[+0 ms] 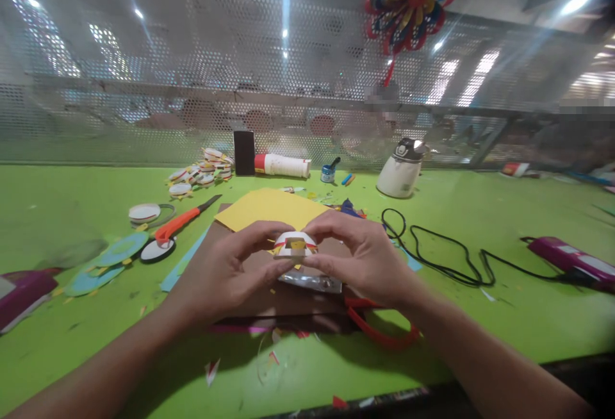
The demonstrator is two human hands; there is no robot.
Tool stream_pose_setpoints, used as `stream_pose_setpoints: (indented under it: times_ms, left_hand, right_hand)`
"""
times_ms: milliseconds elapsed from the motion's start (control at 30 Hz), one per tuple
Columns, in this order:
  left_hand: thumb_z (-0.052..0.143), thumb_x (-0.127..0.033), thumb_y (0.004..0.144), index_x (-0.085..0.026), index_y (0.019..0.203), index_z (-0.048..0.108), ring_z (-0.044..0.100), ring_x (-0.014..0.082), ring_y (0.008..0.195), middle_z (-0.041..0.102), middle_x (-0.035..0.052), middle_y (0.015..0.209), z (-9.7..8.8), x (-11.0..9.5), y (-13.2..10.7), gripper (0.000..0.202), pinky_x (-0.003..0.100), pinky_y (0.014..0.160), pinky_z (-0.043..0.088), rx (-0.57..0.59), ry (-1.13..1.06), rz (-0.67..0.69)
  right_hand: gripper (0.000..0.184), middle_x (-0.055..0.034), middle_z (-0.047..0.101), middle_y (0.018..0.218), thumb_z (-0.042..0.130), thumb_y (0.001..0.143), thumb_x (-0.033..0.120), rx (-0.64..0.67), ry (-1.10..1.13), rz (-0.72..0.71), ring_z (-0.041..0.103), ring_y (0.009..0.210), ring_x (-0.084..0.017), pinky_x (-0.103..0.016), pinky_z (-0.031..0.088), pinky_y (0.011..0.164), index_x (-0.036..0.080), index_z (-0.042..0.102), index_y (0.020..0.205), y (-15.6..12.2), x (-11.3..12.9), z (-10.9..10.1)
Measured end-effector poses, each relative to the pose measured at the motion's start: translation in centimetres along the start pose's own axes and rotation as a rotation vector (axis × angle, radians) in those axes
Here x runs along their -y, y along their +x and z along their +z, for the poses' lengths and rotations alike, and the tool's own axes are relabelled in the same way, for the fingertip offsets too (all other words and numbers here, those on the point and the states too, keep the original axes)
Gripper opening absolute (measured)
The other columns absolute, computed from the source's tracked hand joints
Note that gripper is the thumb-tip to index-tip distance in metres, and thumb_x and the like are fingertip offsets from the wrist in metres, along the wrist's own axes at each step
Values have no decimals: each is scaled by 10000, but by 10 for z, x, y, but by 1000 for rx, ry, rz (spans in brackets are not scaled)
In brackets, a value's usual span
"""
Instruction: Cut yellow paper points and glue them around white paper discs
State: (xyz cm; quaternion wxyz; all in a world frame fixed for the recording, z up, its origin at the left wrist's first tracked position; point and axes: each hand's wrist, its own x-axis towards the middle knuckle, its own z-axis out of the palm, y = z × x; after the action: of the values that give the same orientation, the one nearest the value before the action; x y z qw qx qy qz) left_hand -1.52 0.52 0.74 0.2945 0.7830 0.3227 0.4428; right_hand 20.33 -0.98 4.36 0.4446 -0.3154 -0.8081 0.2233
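Note:
A small, white, rounded paper piece with red and yellow marks and a cut-out in its front is held up at the middle of the view. It looks like part of a paper cup. My left hand pinches its left side between thumb and fingers. From the right, my right hand pinches the other side the same way. Below the hands lie a brown sheet, a yellow sheet and a silvery strip. Orange scissors handles show beneath my right wrist, their blades hidden.
Left are an orange-handled cutting tool, pale blue discs and a pile of small white pieces. Behind stand a dark phone-like slab, stacked paper cups, a small jar and a white kettle-like container. A black cord runs right.

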Motion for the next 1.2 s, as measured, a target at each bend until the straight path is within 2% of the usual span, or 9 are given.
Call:
stream_pose_setpoints:
  times_ms: [133, 300, 467, 667, 767, 933, 1100, 1200]
  left_hand:
    - [612, -242, 847, -298, 1114, 626, 616, 166, 957, 669, 4, 1052, -2, -3, 2, 273, 272, 837, 471, 32, 144, 62]
    - [617, -231, 846, -263, 1066, 648, 619, 148, 904, 678, 6, 996, -2, -9, 5, 224, 258, 798, 469, 40, 143, 95]
    - [628, -237, 837, -222, 1001, 668, 619, 138, 847, 687, 11, 931, -4, -15, 5, 170, 246, 749, 464, 66, 153, 66]
    - [607, -249, 854, -253, 1005, 661, 608, 117, 828, 676, -16, 914, -5, -12, 5, 160, 224, 740, 448, 85, 168, 62]
    - [605, -286, 856, -255, 1001, 658, 605, 116, 815, 670, -19, 899, -3, -8, 5, 157, 223, 735, 445, 83, 167, 33]
    - [593, -343, 861, -241, 1012, 665, 608, 128, 832, 671, -2, 931, -3, -4, 7, 196, 234, 743, 449, 67, 109, -34]
    - [578, -385, 862, -220, 963, 681, 604, 137, 797, 677, 11, 909, -3, -4, 8, 219, 238, 701, 444, 73, 67, -115]
    - [588, -406, 849, -207, 985, 678, 612, 157, 818, 688, 29, 929, -2, -4, 7, 257, 250, 701, 454, 88, -31, -196]
  right_hand:
    - [116, -30, 676, 821, 722, 764, 190, -3, -26, 17, 607, 760, -148, -295, 483, 715, 171, 680, 871, 0, -1, 1]
    - [100, -23, 670, 789, 723, 766, 215, 7, -39, 41, 597, 725, -135, -275, 467, 682, 159, 691, 841, -1, 3, 0]
    - [126, -32, 656, 768, 729, 763, 223, 7, -51, 45, 584, 702, -127, -262, 448, 665, 119, 704, 832, -1, 6, -1]
    - [133, -33, 650, 754, 721, 762, 234, 32, -3, 73, 580, 688, -126, -260, 454, 655, 115, 704, 818, 0, 4, -2]
    - [150, -41, 661, 798, 716, 758, 241, 75, 129, 186, 598, 714, -137, -274, 478, 677, 124, 694, 849, 1, -4, 0]
    - [318, -58, 686, 944, 743, 723, 270, 190, 345, 365, 632, 789, -164, -302, 504, 711, 162, 670, 1013, 1, -16, 3]
    - [205, -45, 683, 820, 699, 759, 309, 192, 335, 391, 621, 762, -164, -318, 493, 732, 150, 703, 889, 1, -19, 6]
    - [197, -42, 680, 805, 703, 755, 324, 187, 304, 396, 607, 734, -155, -308, 484, 711, 150, 709, 849, 1, -21, 7]
